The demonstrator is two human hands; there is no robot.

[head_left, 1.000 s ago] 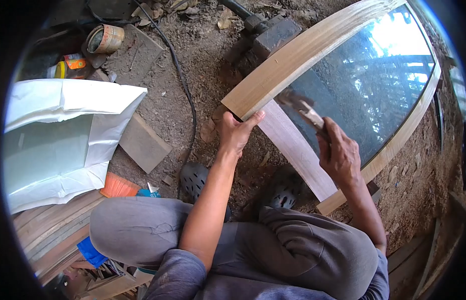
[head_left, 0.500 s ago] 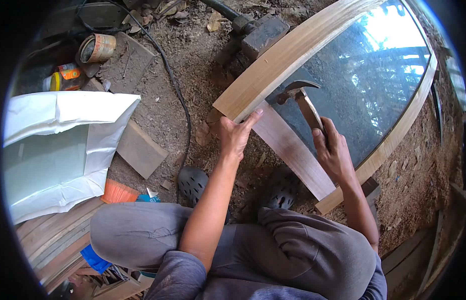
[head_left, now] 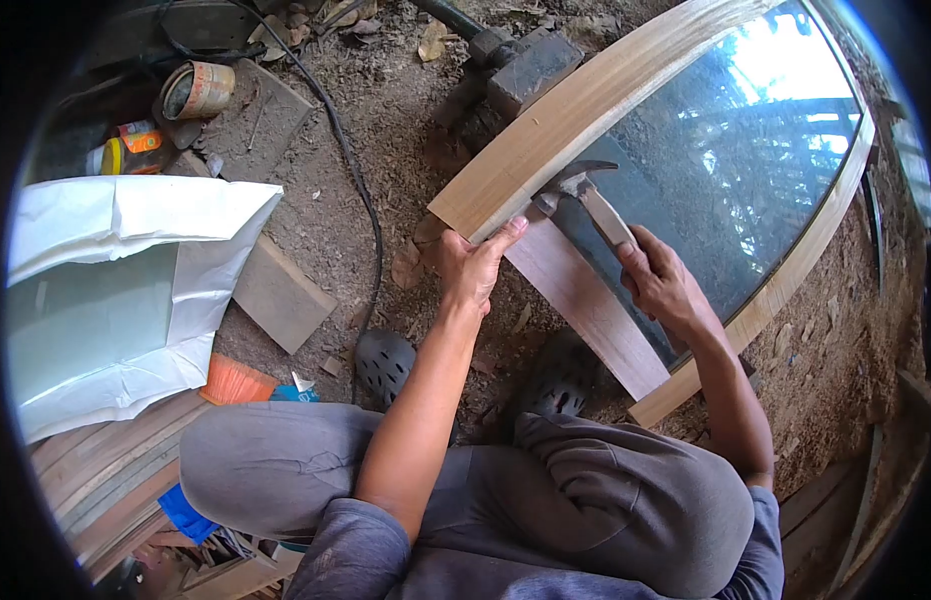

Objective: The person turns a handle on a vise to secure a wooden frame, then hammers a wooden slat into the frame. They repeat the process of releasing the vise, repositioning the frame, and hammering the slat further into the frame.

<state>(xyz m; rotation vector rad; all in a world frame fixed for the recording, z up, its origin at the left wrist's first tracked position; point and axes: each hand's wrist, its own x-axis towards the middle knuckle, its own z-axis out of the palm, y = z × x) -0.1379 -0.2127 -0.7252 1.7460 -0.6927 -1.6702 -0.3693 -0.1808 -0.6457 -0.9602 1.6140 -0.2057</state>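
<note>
Over there, the right hand (head_left: 668, 285) has its grip wrapped round a claw hammer (head_left: 606, 214) — the head close by the inner edge of a glazed wooden frame (head_left: 571, 120). The left hand (head_left: 471, 272) keeps its grip clamped on the frame's near corner, the whole piece lying beyond the perforated clogs (head_left: 385, 366).

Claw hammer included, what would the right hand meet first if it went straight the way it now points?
Probably the curved wooden rail, with the claw hammer in the right hand reaching it first, near the left hand; the hammer's height is hard to judge.
</note>
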